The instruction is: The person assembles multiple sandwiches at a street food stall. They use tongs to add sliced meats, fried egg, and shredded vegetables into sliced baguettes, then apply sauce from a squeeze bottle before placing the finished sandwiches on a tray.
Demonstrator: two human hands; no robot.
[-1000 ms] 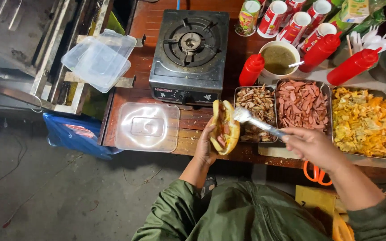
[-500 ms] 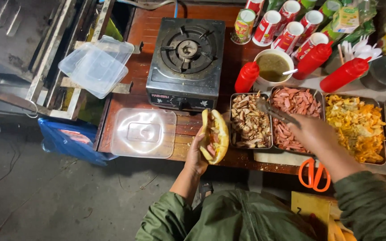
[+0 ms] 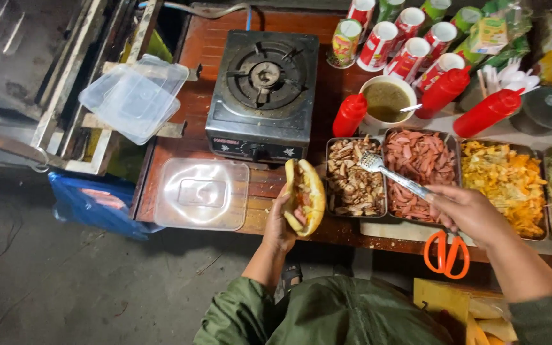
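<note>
The left hand (image 3: pixel 282 223) is holding a split bread roll (image 3: pixel 305 196) upright at the near edge of the wooden desk (image 3: pixel 202 45); its grip is closing around the lower part of the roll, and some filling is showing in the cut. The right hand (image 3: pixel 474 214) is gripping the handle of metal tongs (image 3: pixel 394 177), fingers wrapping tightly around it. The tip of the tongs is lying over the border between two metal trays: the tray of brown chopped pieces (image 3: pixel 354 179) on the left and the tray of pink sausage slices (image 3: pixel 423 169) on the right. I cannot tell if the tongs are carrying any food.

Further right, a tray of yellow fried pieces (image 3: pixel 506 179) is standing. Far from the trays, three red squeeze bottles (image 3: pixel 349 116) are standing around a white bowl of greenish sauce (image 3: pixel 386 101). A gas stove (image 3: pixel 264 86) is sitting left of the bottles. A clear plastic lid (image 3: pixel 202 193) is lying just left of the roll. Orange scissors (image 3: pixel 445 254) are hanging at the near edge of the desk, beside the right hand.
</note>
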